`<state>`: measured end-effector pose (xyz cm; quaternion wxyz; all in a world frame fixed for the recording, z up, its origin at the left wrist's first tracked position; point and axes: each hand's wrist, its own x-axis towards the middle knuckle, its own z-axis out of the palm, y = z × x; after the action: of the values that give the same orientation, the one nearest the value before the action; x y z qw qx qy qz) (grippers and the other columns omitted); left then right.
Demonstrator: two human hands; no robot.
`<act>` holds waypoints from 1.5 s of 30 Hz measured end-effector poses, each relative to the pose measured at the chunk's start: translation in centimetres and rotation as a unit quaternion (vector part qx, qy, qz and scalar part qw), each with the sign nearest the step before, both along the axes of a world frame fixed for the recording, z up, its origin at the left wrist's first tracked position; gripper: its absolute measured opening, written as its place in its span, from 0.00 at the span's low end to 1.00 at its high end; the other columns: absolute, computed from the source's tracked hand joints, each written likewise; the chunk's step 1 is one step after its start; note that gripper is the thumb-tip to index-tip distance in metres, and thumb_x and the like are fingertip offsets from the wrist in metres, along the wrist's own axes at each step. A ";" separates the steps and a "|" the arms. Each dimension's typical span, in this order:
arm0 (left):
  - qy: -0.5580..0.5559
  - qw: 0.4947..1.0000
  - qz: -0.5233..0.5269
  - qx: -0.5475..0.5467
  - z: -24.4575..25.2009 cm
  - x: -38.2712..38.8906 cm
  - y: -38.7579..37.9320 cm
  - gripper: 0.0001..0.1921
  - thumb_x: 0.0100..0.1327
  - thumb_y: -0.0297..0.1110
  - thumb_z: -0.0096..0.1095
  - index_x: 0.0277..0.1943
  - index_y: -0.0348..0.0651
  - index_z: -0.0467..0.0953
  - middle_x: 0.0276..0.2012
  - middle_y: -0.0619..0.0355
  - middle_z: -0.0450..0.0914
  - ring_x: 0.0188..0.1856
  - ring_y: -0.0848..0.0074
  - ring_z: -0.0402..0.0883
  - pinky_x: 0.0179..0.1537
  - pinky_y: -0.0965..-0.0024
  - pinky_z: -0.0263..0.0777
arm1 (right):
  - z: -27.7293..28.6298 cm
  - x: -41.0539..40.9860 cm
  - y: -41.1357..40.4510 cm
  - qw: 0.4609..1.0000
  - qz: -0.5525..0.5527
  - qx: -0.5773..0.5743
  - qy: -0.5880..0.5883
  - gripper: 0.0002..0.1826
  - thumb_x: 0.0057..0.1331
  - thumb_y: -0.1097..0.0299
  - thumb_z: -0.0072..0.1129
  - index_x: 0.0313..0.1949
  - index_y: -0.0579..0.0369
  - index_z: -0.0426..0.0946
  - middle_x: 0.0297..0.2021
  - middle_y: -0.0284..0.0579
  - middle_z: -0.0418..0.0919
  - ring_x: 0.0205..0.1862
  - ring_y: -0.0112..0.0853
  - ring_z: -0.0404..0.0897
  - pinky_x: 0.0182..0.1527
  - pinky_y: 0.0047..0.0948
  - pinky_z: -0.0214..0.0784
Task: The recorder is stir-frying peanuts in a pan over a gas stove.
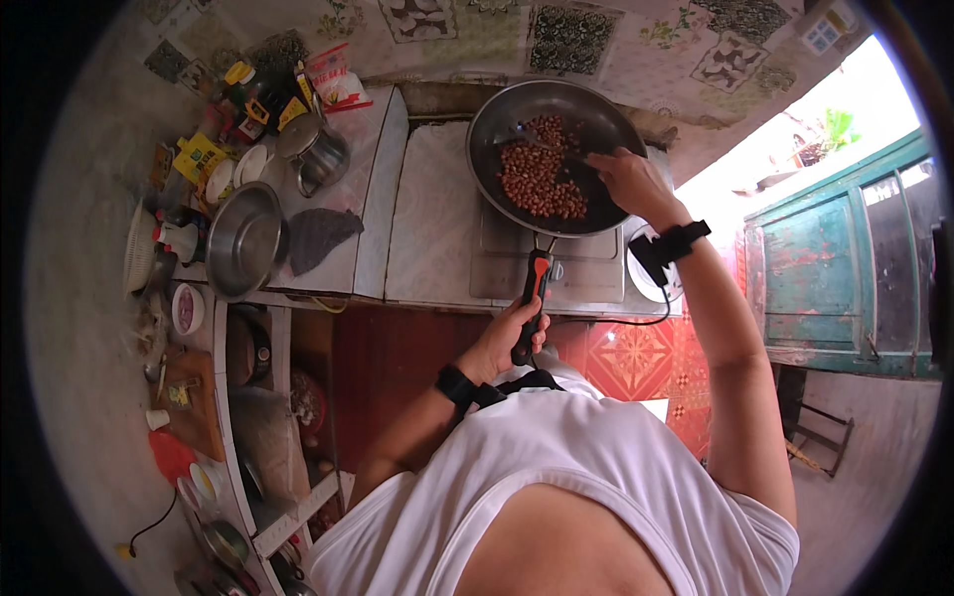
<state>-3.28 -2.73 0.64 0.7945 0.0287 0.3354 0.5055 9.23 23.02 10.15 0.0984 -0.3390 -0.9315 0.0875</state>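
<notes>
A dark frying pan [596,197] sits over a gas stove [581,268] on the tiled counter. Reddish-brown peanuts [533,179] lie in a loose layer inside it. My left hand [503,339] is closed around the pan's black and red handle [535,298], near the counter's front edge. Over the pan's right side, my right hand [633,182] grips a spatula [531,136], whose head is among the peanuts; its handle is mostly hidden by my fingers. Black straps circle both wrists.
Left of the stove stand a steel basin [246,242], a metal pitcher [320,153], a dark cloth [320,237] and several bottles and seasoning bags. A white plate [656,272] is partly under my right wrist. A cable hangs from that wrist past the counter edge. A wooden cutting board [186,402] lies at far left.
</notes>
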 end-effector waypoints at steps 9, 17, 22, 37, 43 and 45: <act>-0.027 1.000 -0.013 -0.004 -0.4 -0.5 0.1 0.17 0.69 0.42 0.48 0.58 0.49 0.64 0.29 0.62 0.68 0.25 0.82 0.67 0.26 0.77 0.65 | 10.3 7.4 -6.2 0.994 0.003 0.006 -0.110 0.13 0.58 0.71 0.55 0.43 0.46 0.80 0.28 0.51 0.75 0.31 0.46 0.75 0.36 0.41 0.67; -0.034 0.999 -0.016 -0.005 -0.5 -0.3 0.0 0.16 0.69 0.41 0.48 0.57 0.50 0.65 0.29 0.62 0.69 0.25 0.81 0.69 0.26 0.76 0.66 | 2.7 2.2 -5.5 0.997 -0.013 -0.020 -0.073 0.19 0.60 0.73 0.48 0.50 0.43 0.75 0.32 0.49 0.73 0.34 0.45 0.76 0.37 0.41 0.69; -0.014 1.000 -0.021 -0.010 -0.5 -0.4 0.1 0.17 0.69 0.42 0.48 0.57 0.50 0.65 0.29 0.62 0.69 0.25 0.81 0.69 0.26 0.76 0.66 | 0.2 -1.0 -1.8 0.993 -0.067 0.092 -0.040 0.26 0.55 0.76 0.49 0.55 0.40 0.72 0.36 0.49 0.71 0.39 0.43 0.76 0.39 0.39 0.71; -0.022 0.999 -0.012 -0.023 -0.8 -0.6 0.0 0.17 0.68 0.43 0.50 0.57 0.51 0.66 0.29 0.62 0.69 0.25 0.81 0.69 0.26 0.77 0.66 | 10.0 10.3 -6.1 0.991 -0.046 -0.012 -0.122 0.15 0.58 0.73 0.55 0.45 0.43 0.79 0.29 0.47 0.73 0.31 0.44 0.75 0.36 0.40 0.67; -0.028 0.999 -0.011 -0.019 -0.6 -0.5 0.0 0.17 0.68 0.43 0.50 0.57 0.50 0.66 0.29 0.62 0.70 0.25 0.81 0.69 0.26 0.76 0.67 | 5.2 7.3 -5.6 0.996 -0.031 0.007 -0.082 0.15 0.60 0.71 0.53 0.46 0.42 0.78 0.30 0.48 0.74 0.33 0.45 0.76 0.36 0.40 0.67; -0.022 1.000 -0.017 0.000 -0.8 -0.6 -0.1 0.17 0.68 0.43 0.49 0.56 0.50 0.66 0.30 0.61 0.71 0.28 0.80 0.71 0.28 0.75 0.68 | 3.4 5.2 -4.3 0.998 -0.043 0.012 -0.054 0.15 0.60 0.71 0.53 0.47 0.42 0.78 0.31 0.49 0.74 0.33 0.46 0.76 0.36 0.41 0.68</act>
<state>-3.83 -2.86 -0.13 0.8100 0.0231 0.3169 0.4929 14.39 18.75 13.59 0.0554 -0.3822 -0.9209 0.0535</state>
